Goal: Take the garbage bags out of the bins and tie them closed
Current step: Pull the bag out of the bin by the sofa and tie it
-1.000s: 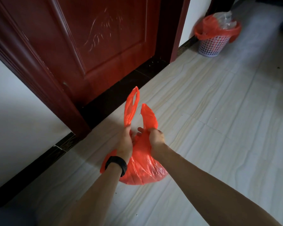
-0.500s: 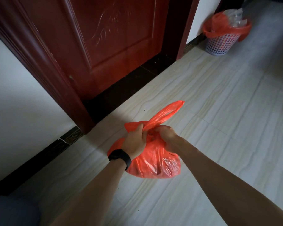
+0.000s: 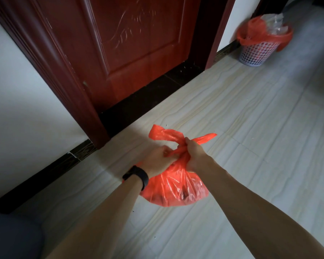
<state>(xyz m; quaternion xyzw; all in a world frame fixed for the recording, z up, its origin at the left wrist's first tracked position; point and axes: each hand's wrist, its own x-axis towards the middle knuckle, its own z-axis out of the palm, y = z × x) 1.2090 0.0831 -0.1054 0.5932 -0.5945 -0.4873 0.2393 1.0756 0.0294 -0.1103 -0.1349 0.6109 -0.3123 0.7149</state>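
Note:
A filled red garbage bag rests on the pale tiled floor in front of me. My left hand, with a black band on the wrist, grips the bag's neck from the left. My right hand is closed on the twisted handles just to the right. The two handle ends cross above my hands: one sticks out to the upper left, the other to the right. Far away at the top right stands a white mesh bin lined with another red garbage bag.
A dark red door and its frame fill the upper left, with a black threshold below. White wall and black skirting run along the left. Crumpled clear plastic pokes out of the far bin. Tiled floor spreads to the right.
The two handles stood upright a second ago. They have since been crossed and pulled down, and now lie twisted together between my hands, ends pointing left and right.

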